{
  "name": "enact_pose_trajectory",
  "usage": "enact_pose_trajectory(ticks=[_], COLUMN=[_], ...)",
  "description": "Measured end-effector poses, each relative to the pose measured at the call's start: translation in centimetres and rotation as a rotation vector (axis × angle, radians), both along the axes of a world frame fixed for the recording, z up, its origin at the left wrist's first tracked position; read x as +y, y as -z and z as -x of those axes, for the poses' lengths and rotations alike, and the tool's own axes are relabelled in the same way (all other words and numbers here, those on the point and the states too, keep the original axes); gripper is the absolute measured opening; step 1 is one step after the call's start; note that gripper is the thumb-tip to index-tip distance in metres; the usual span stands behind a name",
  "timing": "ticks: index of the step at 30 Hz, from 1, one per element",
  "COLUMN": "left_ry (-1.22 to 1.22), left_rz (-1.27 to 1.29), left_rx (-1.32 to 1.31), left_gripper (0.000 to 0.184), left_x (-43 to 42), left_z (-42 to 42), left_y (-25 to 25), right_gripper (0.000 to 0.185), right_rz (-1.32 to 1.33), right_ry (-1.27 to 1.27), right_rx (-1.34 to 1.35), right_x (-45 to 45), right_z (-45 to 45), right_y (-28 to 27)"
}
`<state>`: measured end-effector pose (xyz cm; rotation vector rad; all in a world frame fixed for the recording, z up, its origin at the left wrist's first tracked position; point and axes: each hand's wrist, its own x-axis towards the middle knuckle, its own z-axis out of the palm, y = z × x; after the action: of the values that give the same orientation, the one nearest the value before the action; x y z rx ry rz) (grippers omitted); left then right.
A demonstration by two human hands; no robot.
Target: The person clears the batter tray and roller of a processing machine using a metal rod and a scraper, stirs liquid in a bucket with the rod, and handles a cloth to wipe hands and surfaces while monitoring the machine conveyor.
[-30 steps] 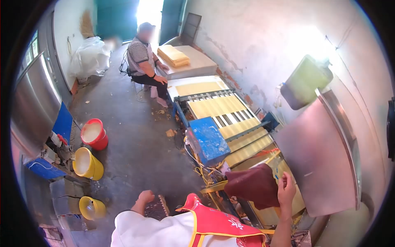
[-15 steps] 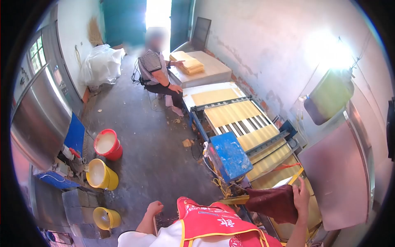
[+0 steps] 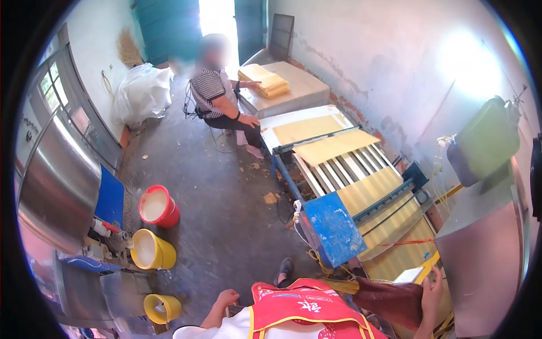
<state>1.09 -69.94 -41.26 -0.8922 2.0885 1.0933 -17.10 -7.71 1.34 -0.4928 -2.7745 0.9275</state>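
Observation:
My right hand (image 3: pixel 432 294) is at the right end of a dark red cloth (image 3: pixel 389 299), its fingers closed at the cloth's edge. Just beyond the fingers are a yellow strip (image 3: pixel 427 268) and a white flat piece (image 3: pixel 407 275). Low in the view, my left hand (image 3: pixel 228 297) is curled beside my red apron (image 3: pixel 310 302); what it holds, if anything, is hidden. Ahead of my right hand runs a slatted conveyor machine (image 3: pixel 327 176) carrying thin yellowish sheets (image 3: pixel 336 146).
A blue box (image 3: pixel 333 229) sits on the machine's near side. Left stand a red bucket (image 3: pixel 159 206) and yellow buckets (image 3: pixel 164 254). A seated person (image 3: pixel 217 96) rests one hand on stacked sheets (image 3: pixel 264 81). A green container (image 3: pixel 486 141) hangs at right.
The view has shifted, and a shoe now shows beyond my apron. On the machine, the far sheet has moved toward the far end and lies slanted, baring more slats. The seated person stays put.

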Motion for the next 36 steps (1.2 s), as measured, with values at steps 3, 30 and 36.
enact_pose_trajectory(ticks=[3, 30, 36], left_ry=[0.174, 0.634, 0.49], left_rz=[0.06, 0.031, 0.073], left_rx=[-0.038, 0.097, 0.272], left_gripper=[0.031, 0.032, 0.031], left_x=[-1.8, -8.8, -14.7], left_z=[5.5, 40.8, 47.4], left_y=[-1.8, -3.7, -3.9], right_gripper=[0.044, 0.037, 0.032], right_rz=[-0.016, -0.353, -0.381], right_ry=[0.066, 0.577, 0.604], right_rx=[-0.08, 0.187, -0.025], right_x=[-0.9, -2.3, -1.3], right_z=[0.1, -1.6, -1.5], right_y=[0.1, 4.7, 4.0])
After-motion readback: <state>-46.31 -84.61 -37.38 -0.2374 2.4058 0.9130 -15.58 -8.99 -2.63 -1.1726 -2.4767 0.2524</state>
